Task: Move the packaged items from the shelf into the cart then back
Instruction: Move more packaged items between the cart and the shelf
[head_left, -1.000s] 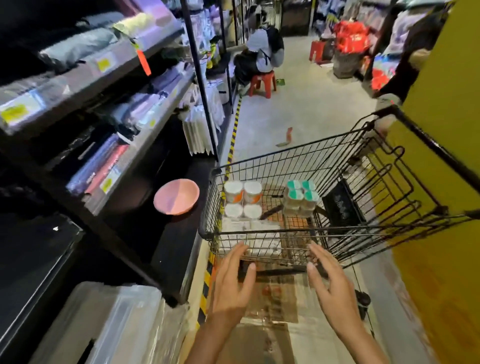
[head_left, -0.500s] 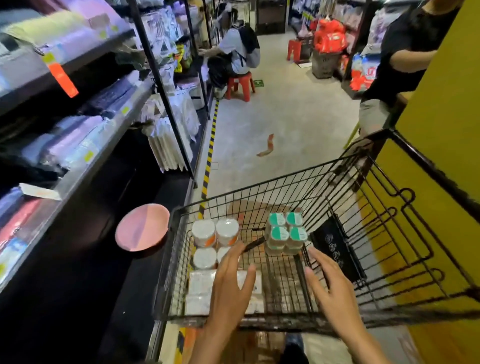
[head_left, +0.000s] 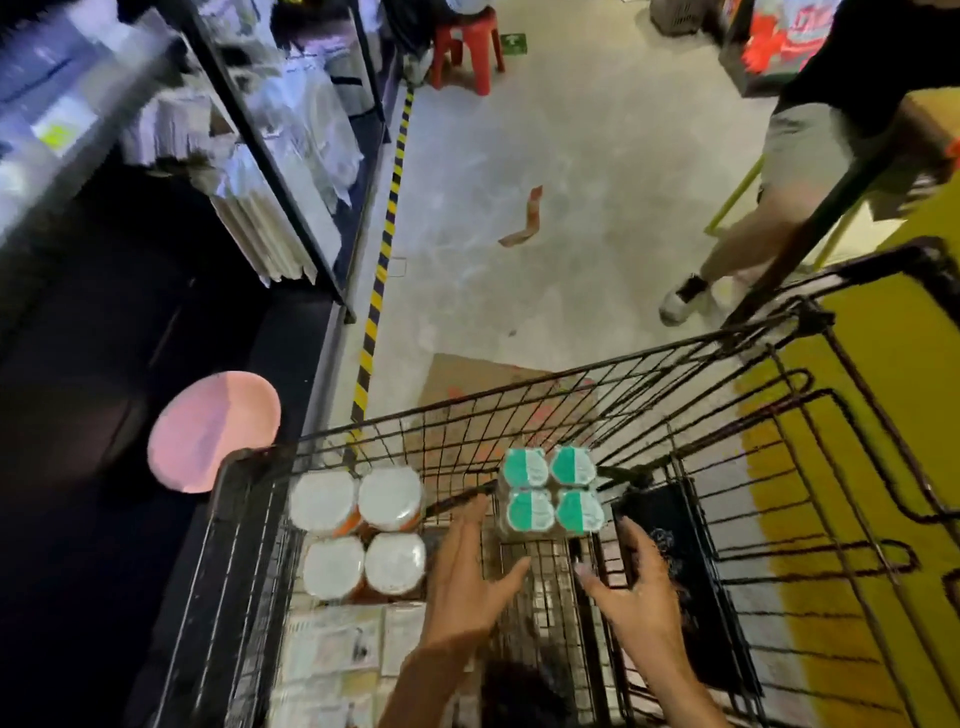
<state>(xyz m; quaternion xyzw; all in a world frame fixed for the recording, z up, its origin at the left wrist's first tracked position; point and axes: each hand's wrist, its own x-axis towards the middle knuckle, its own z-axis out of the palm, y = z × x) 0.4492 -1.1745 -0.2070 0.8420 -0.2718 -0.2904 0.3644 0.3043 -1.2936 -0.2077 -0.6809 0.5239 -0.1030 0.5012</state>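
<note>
A: What's on the left?

B: A dark shelf (head_left: 104, 364) with a pink plate (head_left: 213, 431) on it, just beside the cart (head_left: 519, 395).

A: And inside the cart?

B: A white-lid pack (head_left: 358, 530) at the left, a green-lid pack (head_left: 550, 491) mid-cart, a black packet (head_left: 675, 571) against the right side.

A: The hands?

B: Left hand (head_left: 467, 582) and right hand (head_left: 639, 587) reach in near the green-lid pack, fingers spread and released, holding nothing.

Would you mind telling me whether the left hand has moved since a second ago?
Yes. The left hand has gone forward over the black wire cart's near rim, into the basket toward the green-lidded four-pack.
</note>
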